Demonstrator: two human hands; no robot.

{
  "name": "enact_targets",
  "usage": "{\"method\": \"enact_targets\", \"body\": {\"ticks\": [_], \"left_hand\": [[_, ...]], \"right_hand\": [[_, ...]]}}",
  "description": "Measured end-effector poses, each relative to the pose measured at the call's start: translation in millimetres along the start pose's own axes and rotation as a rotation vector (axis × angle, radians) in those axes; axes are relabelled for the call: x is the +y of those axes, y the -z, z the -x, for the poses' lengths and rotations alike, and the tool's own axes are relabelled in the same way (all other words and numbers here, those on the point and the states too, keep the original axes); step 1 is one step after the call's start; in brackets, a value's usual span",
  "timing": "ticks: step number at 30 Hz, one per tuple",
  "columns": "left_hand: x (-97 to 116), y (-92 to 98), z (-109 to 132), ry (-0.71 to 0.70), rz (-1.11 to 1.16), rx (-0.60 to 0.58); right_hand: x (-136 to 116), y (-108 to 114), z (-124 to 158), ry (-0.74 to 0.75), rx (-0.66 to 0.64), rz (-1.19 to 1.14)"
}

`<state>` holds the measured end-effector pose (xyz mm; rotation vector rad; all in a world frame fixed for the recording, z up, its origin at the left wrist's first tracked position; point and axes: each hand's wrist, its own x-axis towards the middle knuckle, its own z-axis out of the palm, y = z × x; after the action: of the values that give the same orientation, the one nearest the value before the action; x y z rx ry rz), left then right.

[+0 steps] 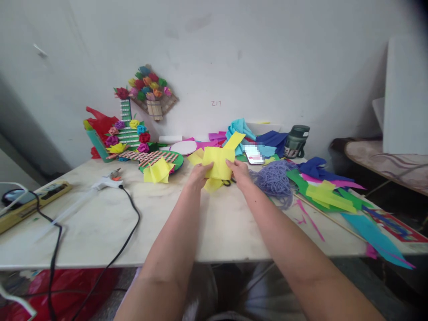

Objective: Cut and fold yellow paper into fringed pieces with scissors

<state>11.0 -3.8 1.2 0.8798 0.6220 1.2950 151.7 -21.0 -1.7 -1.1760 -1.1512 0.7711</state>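
A yellow sheet of crepe paper (219, 162) is stretched upright above the table between my hands. My left hand (199, 174) pinches its left edge, thumb in front. On the right edge, my right hand (239, 171) pinches it in the same way. More yellow paper shows behind and below the sheet, including a strip (235, 140) angled up to the right. Dark scissor handles (227, 183) peek out just under the sheet, mostly hidden. Folded yellow paper pieces (158, 171) lie to the left, by a round green board (177, 164).
A hot glue gun (109, 182) with a black cord and a yellow power strip (50, 194) are at left. Purple yarn (276, 178), a phone (254, 154), a dark bottle (297, 141) and coloured paper (327, 196) lie right. Paper-flower crafts (129, 133) stand at the wall.
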Motion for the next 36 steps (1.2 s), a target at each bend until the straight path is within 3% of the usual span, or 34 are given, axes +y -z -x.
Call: {"method": "enact_targets", "body": {"ticks": [5,12,16,20,24,28,30,32,36], "left_hand": [[-1,1.2,1,-0.014,-0.096,0.041],[4,0.0,-3,-0.109,-0.484,0.305],[8,3.0,-4,-0.163,-0.709,0.388],[23,5.0,-2,-0.202,-0.659,0.455],[57,8.1,0,-0.325,-0.567,0.480],[98,23.6,9,-0.518,-0.694,0.706],[114,35.4,17,-0.548,-0.834,0.869],[126,48.4,23,-0.489,-0.969,1.027],[136,76.2,24,-0.244,-1.144,1.213]], "right_hand": [[9,-1,-6,0.000,0.114,0.029],[13,1,-6,0.062,0.191,0.250],[17,4,-10,0.071,0.234,0.329],[20,4,-10,0.051,0.256,0.353],[21,2,-8,0.055,0.243,0.316],[22,0,-7,0.051,0.238,0.274],[22,0,-6,0.049,0.232,0.261],[22,-1,-4,0.054,0.230,0.253],[19,-2,0,0.056,0.228,0.277]]}}
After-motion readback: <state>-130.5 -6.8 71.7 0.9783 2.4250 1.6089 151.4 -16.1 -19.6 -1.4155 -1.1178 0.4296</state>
